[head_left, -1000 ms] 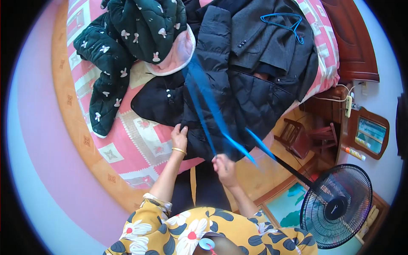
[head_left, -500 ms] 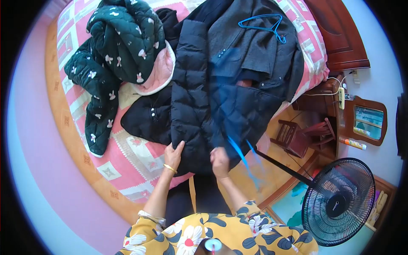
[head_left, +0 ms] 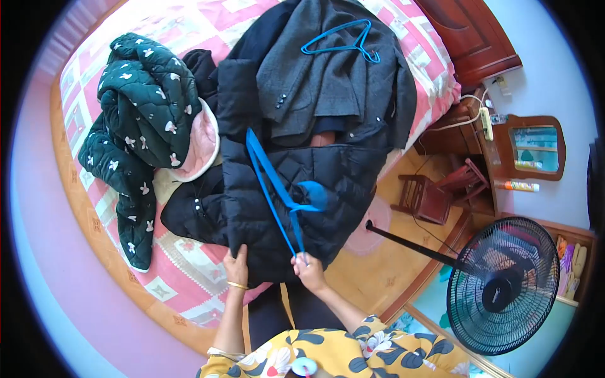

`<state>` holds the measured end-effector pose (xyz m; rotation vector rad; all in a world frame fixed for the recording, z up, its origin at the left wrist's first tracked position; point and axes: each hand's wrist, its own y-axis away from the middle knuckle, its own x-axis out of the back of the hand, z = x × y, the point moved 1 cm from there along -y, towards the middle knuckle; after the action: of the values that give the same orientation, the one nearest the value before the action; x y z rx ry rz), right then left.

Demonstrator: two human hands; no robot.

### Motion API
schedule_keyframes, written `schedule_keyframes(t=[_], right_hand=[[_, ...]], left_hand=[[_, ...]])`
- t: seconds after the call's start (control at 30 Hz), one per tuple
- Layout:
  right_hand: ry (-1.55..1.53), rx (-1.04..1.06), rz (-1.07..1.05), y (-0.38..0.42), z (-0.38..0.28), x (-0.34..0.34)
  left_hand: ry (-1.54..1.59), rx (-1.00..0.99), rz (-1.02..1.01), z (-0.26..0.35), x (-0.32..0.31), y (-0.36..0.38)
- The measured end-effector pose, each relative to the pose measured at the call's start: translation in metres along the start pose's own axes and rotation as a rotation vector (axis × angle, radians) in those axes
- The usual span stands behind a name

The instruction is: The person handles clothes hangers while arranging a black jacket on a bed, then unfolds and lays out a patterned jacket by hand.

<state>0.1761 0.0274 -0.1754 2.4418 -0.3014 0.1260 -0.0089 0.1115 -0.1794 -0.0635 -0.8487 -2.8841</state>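
Black padded jacket [head_left: 265,208] lies over the near side of the bed. Its lower edge is pinched by my left hand [head_left: 236,269], thumb on top. My right hand [head_left: 309,268] is closed on one end of a blue hanger [head_left: 271,179], which stands up over the jacket. A second blue hanger [head_left: 337,48] rests on a grey coat [head_left: 328,75] behind the jacket. To the left are a dark green quilted garment with white rabbit shapes [head_left: 148,94] and a black garment with white toggles [head_left: 189,211].
The bed has a pink and white patchwork cover [head_left: 189,283]. On the right stand a black fan [head_left: 504,286], a dark red wooden chair [head_left: 428,195] and a framed mirror [head_left: 535,148]. A power strip [head_left: 486,123] hangs by the desk.
My right hand has moved slightly down and left, and the blurred blue hanger now shows clearly over the jacket. My left hand has shifted left and down. The whole view has shifted too.
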Motion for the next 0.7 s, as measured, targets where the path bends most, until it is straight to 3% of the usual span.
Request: schedule_keyframes(t=[0.07,0.1,0.13,0.2,0.27,0.33,0.43,0.53,0.57,0.63,0.7], right_hand=[[-0.229,0.092,-0.011,0.003,-0.065,0.013],[-0.167,0.281,0.104,0.001,-0.058,0.016],[-0.067,0.314,0.181,-0.004,-0.023,0.016],[0.292,0.016,0.015,-0.006,0.107,0.021],[0.270,-0.067,-0.049,0.014,0.112,0.032],[0.307,0.052,0.024,0.025,0.060,0.048],[0.099,0.160,0.048,0.004,-0.005,0.082],[0.446,0.403,0.386,-0.044,-0.087,0.120],[0.517,0.248,0.410,-0.061,-0.108,0.132],[0.670,0.238,0.419,-0.099,-0.149,0.154],[0.706,0.360,0.435,-0.142,-0.174,0.168]], left_hand=[[-0.052,0.042,-0.008,-0.005,0.002,-0.004],[-0.055,0.029,-0.011,0.006,-0.004,0.000],[-0.061,0.017,-0.013,0.017,-0.006,0.004],[0.002,-0.004,-0.056,0.021,-0.012,0.005],[-0.188,-0.090,-0.081,0.041,-0.016,0.014],[0.067,0.009,-0.042,0.064,-0.009,0.019],[0.092,-0.046,0.067,0.108,0.012,0.024],[0.001,-0.115,0.177,0.150,0.045,0.029],[-0.073,-0.238,0.205,0.188,0.046,0.041],[-0.095,-0.271,0.291,0.189,0.085,0.037],[-0.094,-0.283,0.376,0.208,0.106,0.041]])
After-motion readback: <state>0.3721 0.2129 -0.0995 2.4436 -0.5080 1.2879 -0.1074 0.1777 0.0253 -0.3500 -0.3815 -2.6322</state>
